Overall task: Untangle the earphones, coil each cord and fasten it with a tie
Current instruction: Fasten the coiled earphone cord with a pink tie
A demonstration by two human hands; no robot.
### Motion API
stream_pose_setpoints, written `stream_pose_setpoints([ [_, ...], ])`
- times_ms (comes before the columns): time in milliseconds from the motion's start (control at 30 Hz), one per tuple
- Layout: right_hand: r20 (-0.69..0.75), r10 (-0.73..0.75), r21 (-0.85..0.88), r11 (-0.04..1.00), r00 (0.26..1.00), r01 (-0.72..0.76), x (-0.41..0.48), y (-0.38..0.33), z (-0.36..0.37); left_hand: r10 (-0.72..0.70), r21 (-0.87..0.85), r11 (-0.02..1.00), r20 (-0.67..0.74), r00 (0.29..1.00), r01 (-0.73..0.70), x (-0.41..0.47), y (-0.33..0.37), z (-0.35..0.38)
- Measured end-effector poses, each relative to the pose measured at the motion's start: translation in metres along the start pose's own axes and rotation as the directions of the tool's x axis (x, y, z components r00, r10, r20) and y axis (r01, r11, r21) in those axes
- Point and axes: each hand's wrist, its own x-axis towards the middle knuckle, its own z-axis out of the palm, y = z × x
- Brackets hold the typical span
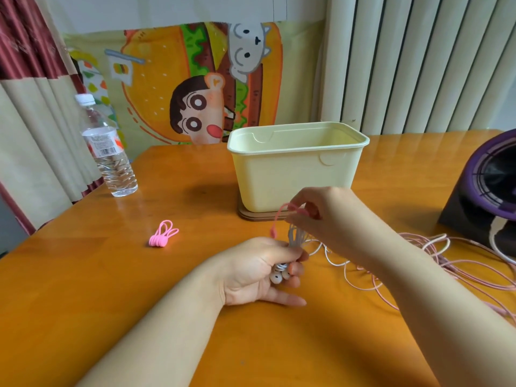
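My left hand [259,270] grips a coiled white earphone cord [296,238], with the earbuds [279,276] showing between its fingers. Just above it, my right hand [325,216] pinches a pink tie [279,216] whose free end hangs down beside the coil. The coil's loops stand up between the two hands. A bundle of spare pink ties [162,234] lies on the table to the left. Loose pink and white earphone cords [446,263] sprawl tangled on the table to the right, partly hidden behind my right forearm.
A pale yellow plastic bin [296,169] on a wooden base stands just behind my hands. A water bottle [107,152] stands at the far left of the orange wooden table [111,275]. A dark purple-rimmed fan [485,191] sits at the right edge.
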Motion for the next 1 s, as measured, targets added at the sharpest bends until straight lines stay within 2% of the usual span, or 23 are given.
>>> stream_pose_setpoints([
  [167, -0.027, -0.106, -0.006, 0.994, 0.994, 0.106, -0.003, -0.009, 0.001, -0.025, -0.018, 1.000, 0.017, 1.000, 0.025, -0.002, 0.001, -0.004],
  [367, 0.059, -0.145, 0.115, 0.984, 0.988, 0.137, -0.009, -0.012, 0.000, -0.032, -0.130, 0.991, 0.082, 0.996, 0.042, -0.006, 0.009, -0.011],
  [533, 0.026, -0.180, 0.254, 0.953, 0.983, 0.168, -0.009, -0.012, -0.002, 0.026, -0.171, 0.985, 0.093, 0.995, -0.010, -0.009, 0.013, -0.015],
  [667, 0.040, -0.158, 0.347, 0.928, 0.987, 0.135, -0.008, -0.011, -0.001, 0.071, -0.192, 0.980, 0.121, 0.990, -0.047, -0.012, 0.015, -0.018],
  [800, 0.089, -0.150, 0.403, 0.910, 0.985, 0.102, -0.007, -0.009, 0.001, 0.082, -0.181, 0.981, 0.081, 0.993, -0.066, -0.013, 0.016, -0.020],
  [933, 0.157, -0.149, 0.437, 0.897, 0.976, 0.067, -0.007, -0.008, -0.004, 0.094, -0.119, 0.989, 0.046, 0.994, -0.088, -0.014, 0.016, -0.019],
  [1000, 0.242, -0.155, 0.473, 0.881, 0.958, 0.023, -0.007, -0.007, -0.010, 0.116, -0.056, 0.992, 0.046, 0.992, -0.114, -0.015, 0.015, -0.020],
])
